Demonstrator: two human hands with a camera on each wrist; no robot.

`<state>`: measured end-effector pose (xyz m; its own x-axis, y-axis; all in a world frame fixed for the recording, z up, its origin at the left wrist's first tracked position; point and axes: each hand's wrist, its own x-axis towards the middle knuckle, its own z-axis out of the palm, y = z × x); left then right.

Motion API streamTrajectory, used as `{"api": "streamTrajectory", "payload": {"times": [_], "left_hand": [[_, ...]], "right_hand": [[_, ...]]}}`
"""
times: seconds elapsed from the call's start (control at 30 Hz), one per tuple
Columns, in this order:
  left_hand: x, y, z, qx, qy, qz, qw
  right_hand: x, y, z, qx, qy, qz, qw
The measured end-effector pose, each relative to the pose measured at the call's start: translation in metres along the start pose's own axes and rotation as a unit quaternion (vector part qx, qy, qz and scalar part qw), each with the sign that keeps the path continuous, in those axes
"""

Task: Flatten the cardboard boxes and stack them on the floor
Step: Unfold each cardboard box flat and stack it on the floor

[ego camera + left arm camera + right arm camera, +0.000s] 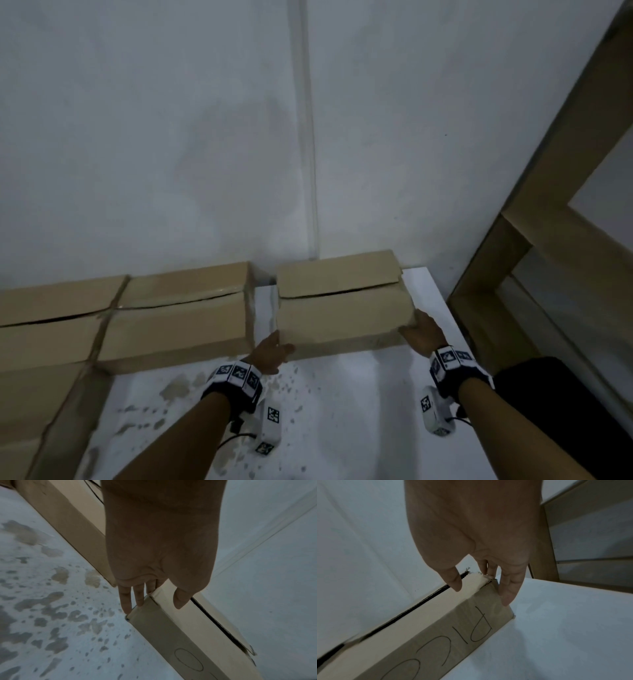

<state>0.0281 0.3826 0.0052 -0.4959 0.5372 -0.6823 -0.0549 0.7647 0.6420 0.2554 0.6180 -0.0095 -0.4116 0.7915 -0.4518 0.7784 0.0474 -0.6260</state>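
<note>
A closed brown cardboard box (339, 308) stands on the white table (346, 421) against the wall, its top flaps slightly parted. My left hand (272, 353) is at its front left corner. In the left wrist view the left hand (152, 608) has straight fingers (126, 601) down the box's (171, 632) end face and its thumb on top. My right hand (423, 330) is at the front right corner. In the right wrist view the right hand (482, 595) lays straight fingers (508, 592) along the end of the box (436, 635), thumb on top. Handwritten letters mark the front face.
Two more closed cardboard boxes (178, 322) (51, 325) stand in a row to the left, and another (41, 411) lies nearer at the left edge. The tabletop has brown stains (178, 387). A wooden frame (513, 257) rises at the right, beside a dark object (565, 411).
</note>
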Motion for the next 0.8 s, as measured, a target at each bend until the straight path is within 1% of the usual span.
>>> {"api": "streamTrajectory", "payload": {"times": [0.17, 0.27, 0.37, 0.47, 0.53, 0.6, 0.63, 0.73, 0.8], "left_hand": [[-0.020, -0.008, 0.003, -0.029, 0.016, -0.008, 0.999], [-0.037, -0.021, 0.006, -0.003, 0.015, -0.006, 1.000], [-0.051, -0.050, 0.009, 0.057, -0.004, 0.000, 0.998], [-0.063, -0.086, 0.005, 0.100, -0.022, -0.029, 0.994], [-0.068, -0.108, 0.002, 0.115, -0.019, -0.039, 0.992], [-0.078, -0.119, 0.000, 0.104, -0.006, -0.062, 0.993], [-0.083, -0.122, -0.001, 0.100, -0.003, -0.065, 0.993], [-0.095, -0.121, -0.003, 0.090, -0.019, -0.070, 0.993], [-0.095, -0.116, -0.005, 0.066, -0.008, -0.073, 0.995]], "right_hand": [[-0.013, 0.022, 0.001, 0.020, -0.001, -0.017, 1.000], [-0.036, 0.036, 0.000, 0.023, -0.012, -0.024, 0.999], [-0.062, 0.053, 0.002, 0.016, -0.028, -0.022, 0.999], [-0.086, 0.070, 0.010, 0.000, -0.034, -0.018, 0.999], [-0.097, 0.078, 0.018, -0.023, -0.040, -0.022, 0.999], [-0.107, 0.081, 0.026, -0.046, -0.053, -0.021, 0.997], [-0.110, 0.082, 0.028, -0.058, -0.063, -0.020, 0.996], [-0.106, 0.078, 0.025, -0.088, -0.085, -0.017, 0.992], [-0.094, 0.074, 0.021, -0.080, -0.092, -0.022, 0.992]]}}
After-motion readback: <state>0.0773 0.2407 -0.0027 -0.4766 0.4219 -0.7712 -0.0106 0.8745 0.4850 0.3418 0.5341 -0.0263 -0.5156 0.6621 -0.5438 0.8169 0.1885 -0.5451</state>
